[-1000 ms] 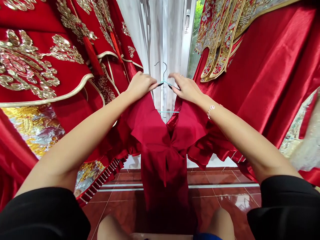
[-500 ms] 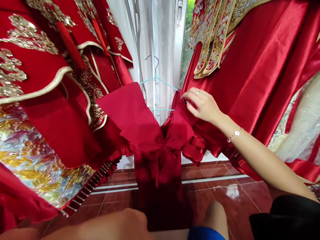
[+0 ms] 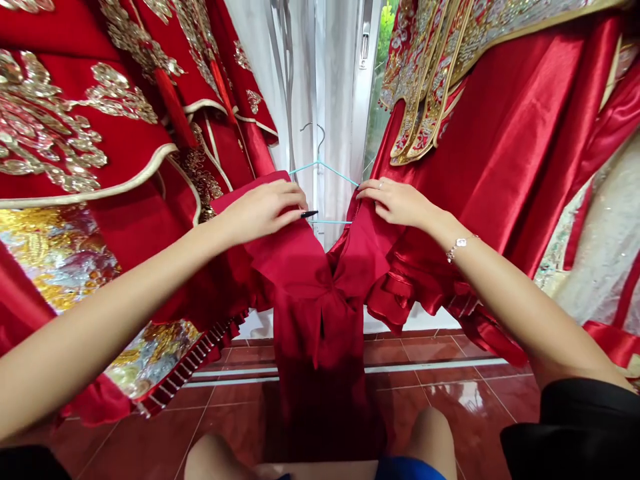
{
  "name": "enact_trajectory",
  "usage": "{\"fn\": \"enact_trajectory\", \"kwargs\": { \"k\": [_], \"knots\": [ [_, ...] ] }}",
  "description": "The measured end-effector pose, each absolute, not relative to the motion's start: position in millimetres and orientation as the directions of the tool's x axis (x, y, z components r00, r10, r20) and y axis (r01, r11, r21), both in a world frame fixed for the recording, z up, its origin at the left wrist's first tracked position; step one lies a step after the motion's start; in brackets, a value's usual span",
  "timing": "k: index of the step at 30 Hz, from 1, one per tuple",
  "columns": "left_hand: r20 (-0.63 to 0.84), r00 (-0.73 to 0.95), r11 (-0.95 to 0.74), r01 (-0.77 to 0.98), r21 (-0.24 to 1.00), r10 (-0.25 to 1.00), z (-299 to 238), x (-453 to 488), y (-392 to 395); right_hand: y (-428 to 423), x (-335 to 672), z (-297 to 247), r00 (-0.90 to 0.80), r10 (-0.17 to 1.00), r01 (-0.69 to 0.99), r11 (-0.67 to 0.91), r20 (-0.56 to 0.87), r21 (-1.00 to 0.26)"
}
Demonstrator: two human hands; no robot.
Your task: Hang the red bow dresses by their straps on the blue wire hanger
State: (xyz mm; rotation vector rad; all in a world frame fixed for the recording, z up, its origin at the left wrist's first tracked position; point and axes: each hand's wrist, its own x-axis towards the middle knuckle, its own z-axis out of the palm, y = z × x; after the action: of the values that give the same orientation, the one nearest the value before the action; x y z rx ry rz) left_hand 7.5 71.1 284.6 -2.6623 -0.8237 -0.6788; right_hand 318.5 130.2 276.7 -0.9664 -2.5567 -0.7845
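A red satin garment (image 3: 320, 313) with ruffled sleeves hangs on a light-blue wire hanger (image 3: 324, 172) with a grey metal hook. My left hand (image 3: 263, 212) grips the garment's shoulder edge just beside the hanger's lower bar, with a black fingernail showing. On the other side, my right hand (image 3: 395, 203) pinches the opposite shoulder, close under the hanger's sloping arm. The hanger's ends are hidden by the cloth and my fingers.
Red robes with gold embroidery (image 3: 60, 120) hang close on the left, and more (image 3: 500, 133) hang on the right. Behind the hanger is a sheer white curtain (image 3: 335, 87) beside a window frame (image 3: 364, 73). Below lies a glossy red tile floor (image 3: 460, 400).
My left hand has come up from the bottom of the view onto the garment's shoulder. The garment now sits lower on the hanger than a second ago, with the hook and arms showing.
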Motion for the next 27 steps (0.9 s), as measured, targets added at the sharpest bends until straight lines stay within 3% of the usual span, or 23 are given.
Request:
{"fn": "enact_trajectory", "kwargs": {
  "k": [5,9,16,21,27],
  "knots": [
    [0.283,0.762,-0.628,0.643,-0.439,0.583,307,5,136,144,309,290,-0.724,0.645,0.675,0.589,0.244,0.445],
    [0.145,0.784,-0.595,0.564,-0.573,0.604,317,-11,150,147,312,296,-0.754,0.642,0.588,0.565,0.140,0.578],
    [0.069,0.757,-0.603,0.569,-0.559,0.650,314,-25,152,148,315,294,-0.747,0.661,0.554,0.565,0.066,0.612],
    [0.130,0.749,-0.599,0.609,-0.520,0.649,310,-33,157,148,312,293,-0.734,0.675,0.578,0.567,0.071,0.586],
    [0.019,0.609,-0.517,0.690,-0.507,0.793,318,-14,187,164,294,287,-0.610,0.782,0.701,0.459,0.125,0.546]
  ]
}}
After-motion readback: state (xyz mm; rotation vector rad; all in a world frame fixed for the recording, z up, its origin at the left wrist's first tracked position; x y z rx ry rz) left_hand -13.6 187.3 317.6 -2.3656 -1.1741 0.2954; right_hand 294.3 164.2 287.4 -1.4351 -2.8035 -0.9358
